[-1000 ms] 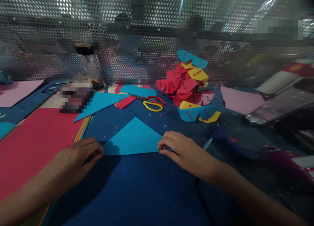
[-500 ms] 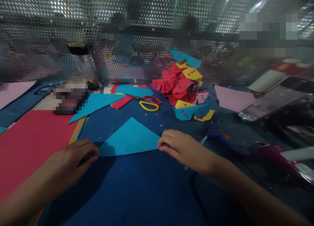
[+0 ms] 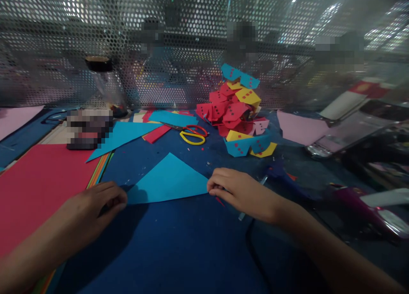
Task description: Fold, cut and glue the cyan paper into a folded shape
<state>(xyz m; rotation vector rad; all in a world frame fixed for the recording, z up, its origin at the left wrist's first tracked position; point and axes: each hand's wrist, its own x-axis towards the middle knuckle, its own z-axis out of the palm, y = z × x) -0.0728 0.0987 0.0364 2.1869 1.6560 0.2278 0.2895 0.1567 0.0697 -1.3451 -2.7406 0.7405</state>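
Note:
A blue paper triangle [image 3: 169,181] lies over the blue table surface, its peak pointing away from me. My left hand [image 3: 99,204] pinches its left corner between thumb and fingers. At the opposite corner, my right hand [image 3: 236,191] has its fingertips closed on the paper. Beyond the triangle rest scissors [image 3: 193,135] with one red and one yellow handle loop. Left of them is another piece of blue paper [image 3: 121,134], partly on a stack topped by a red sheet [image 3: 35,187]; my left forearm reaches across that stack.
A pile of folded red, yellow and blue paper pieces [image 3: 234,110] stands at the back by a perforated metal screen [image 3: 191,51]. A clear jar [image 3: 107,85] is at back left. On the right are a blue glue gun [image 3: 284,179], a purple tool [image 3: 358,204] and a cable [image 3: 252,247].
Both hands keep their hold on the corners of the blue paper triangle. The whole view has shifted very slightly; nothing else visibly differs.

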